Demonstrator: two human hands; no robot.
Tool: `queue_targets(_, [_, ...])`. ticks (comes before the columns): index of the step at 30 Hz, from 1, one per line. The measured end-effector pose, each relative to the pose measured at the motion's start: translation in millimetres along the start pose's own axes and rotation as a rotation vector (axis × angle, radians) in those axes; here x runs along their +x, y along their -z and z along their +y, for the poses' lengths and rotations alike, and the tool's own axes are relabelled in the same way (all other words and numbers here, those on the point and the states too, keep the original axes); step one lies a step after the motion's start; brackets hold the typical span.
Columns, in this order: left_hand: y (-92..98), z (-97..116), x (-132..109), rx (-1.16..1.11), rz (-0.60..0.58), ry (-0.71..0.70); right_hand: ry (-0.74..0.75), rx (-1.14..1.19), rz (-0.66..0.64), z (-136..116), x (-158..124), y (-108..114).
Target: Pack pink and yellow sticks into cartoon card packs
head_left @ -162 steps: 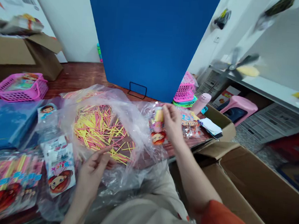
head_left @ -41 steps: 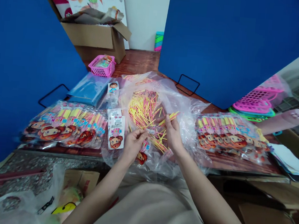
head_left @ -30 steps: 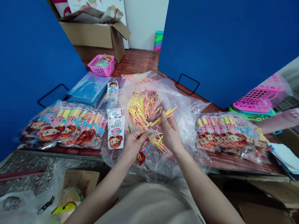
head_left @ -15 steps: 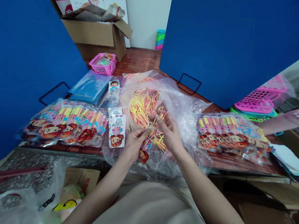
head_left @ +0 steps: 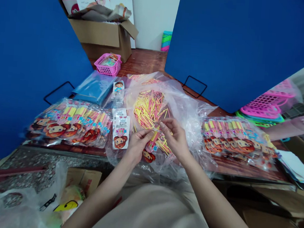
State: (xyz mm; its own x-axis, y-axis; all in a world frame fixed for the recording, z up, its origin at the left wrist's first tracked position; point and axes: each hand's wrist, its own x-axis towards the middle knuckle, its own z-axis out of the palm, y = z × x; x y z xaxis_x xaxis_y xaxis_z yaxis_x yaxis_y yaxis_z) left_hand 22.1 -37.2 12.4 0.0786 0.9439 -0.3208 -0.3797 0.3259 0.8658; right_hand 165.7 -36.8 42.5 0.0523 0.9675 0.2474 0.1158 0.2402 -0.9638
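My left hand (head_left: 137,144) pinches the upper left edge of a small clear packet (head_left: 150,148) printed with a cartoon face and lettering. Yellow and pink sticks show inside the packet. At its upper right edge, the thumb and fingers of my right hand (head_left: 175,138) are closed on the packet; the fingertips are partly hidden. Just beyond both hands, a heap of loose yellow and pink sticks (head_left: 148,108) lies in a large clear plastic bag (head_left: 190,120). Printed cards (head_left: 121,132) with the same kind of face lie left of my left hand.
Filled stick packets lie in rows on the left (head_left: 72,123) and right (head_left: 231,136). Behind are a pink basket (head_left: 108,66), a blue plastic stack (head_left: 93,88) and an open cardboard box (head_left: 100,34). Blue panels (head_left: 238,47) flank the table. Papers (head_left: 296,165) lie far right.
My right hand has come down and left with the sticks it held above the packet. Sticks now show inside the packet's upper part. The whole view has shifted slightly.
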Motion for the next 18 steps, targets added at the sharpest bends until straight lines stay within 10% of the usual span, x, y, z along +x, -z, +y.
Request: queue_targets(18, [-4.8,7,-8,0.028,-0.017,-0.016,0.134,-0.445,-0.209,-9,6,20])
